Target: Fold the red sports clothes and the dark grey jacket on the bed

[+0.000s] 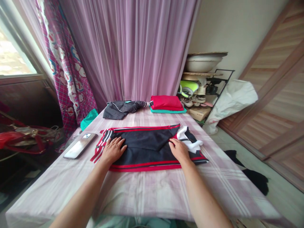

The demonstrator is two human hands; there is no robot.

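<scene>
A black jacket (pixel 142 155) with red and white trim lies folded flat on the table in front of me. Its striped red, black and white ribbed end is on the left, and a bunched white part (pixel 193 145) sits at the right end. My left hand (pixel 114 150) rests flat on the cloth beside the ribbing, fingers spread. Toward the other end, my right hand (pixel 179 149) lies on the jacket near the white part, its fingers on the fabric and partly hidden from view.
The table has a pale checked cloth (pixel 147 193). A phone (pixel 80 145) lies at the left edge. Farther back are a crumpled dark garment (pixel 118 109) and a folded red garment (pixel 166 103) on a teal one (pixel 167 110). A shoe rack (pixel 219 80) stands behind on the right.
</scene>
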